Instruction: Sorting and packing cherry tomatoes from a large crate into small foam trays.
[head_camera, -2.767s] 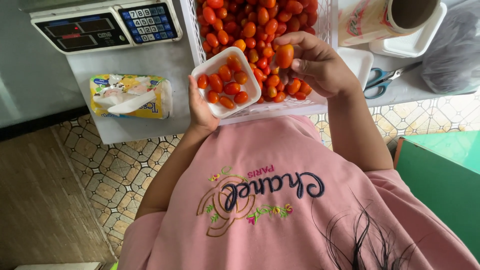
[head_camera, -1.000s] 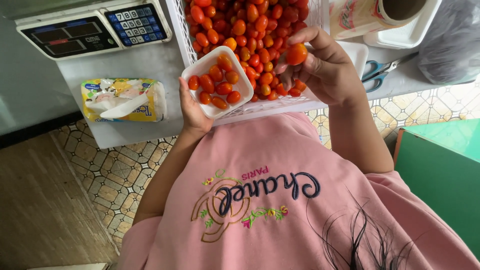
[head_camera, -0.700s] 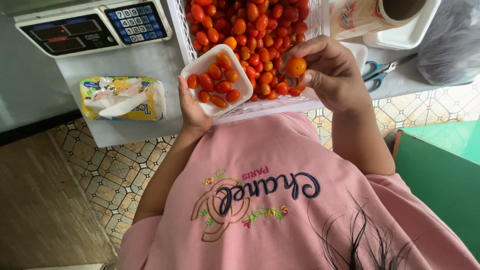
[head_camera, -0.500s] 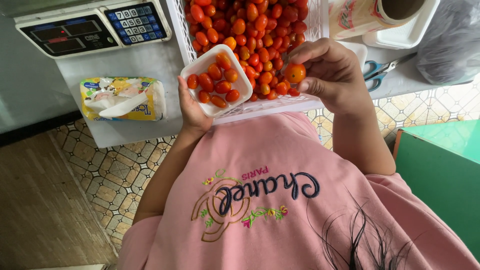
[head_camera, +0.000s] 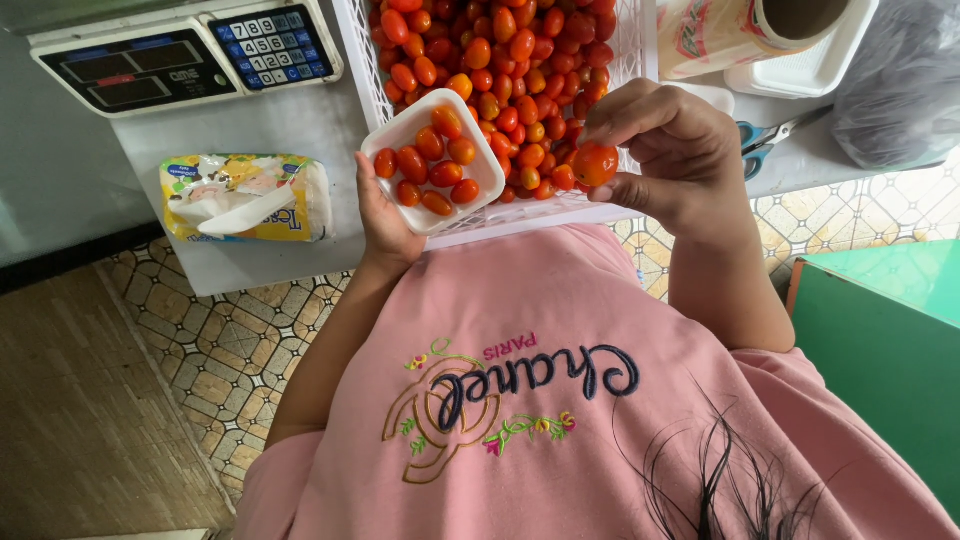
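My left hand (head_camera: 385, 222) holds a small white foam tray (head_camera: 402, 135) from below; several red and orange cherry tomatoes lie in it. My right hand (head_camera: 672, 158) pinches one cherry tomato (head_camera: 594, 164) between thumb and fingers, just right of the tray and over the front rim of a white plastic crate (head_camera: 640, 45). The crate is heaped with many more cherry tomatoes (head_camera: 520, 60). Both hands sit above my pink shirt.
A weighing scale (head_camera: 180, 55) with a keypad stands at the back left. A tissue pack (head_camera: 245, 197) lies on the grey counter. Scissors (head_camera: 770, 140), a film roll (head_camera: 730, 30), stacked white trays (head_camera: 815, 70) and a dark bag (head_camera: 900, 85) are at the right. A green surface (head_camera: 880, 340) is lower right.
My right hand has lifted a tomato from the crate pile and turned it in my fingers, drawing it slightly down and toward me. The tray in my left hand stays put.
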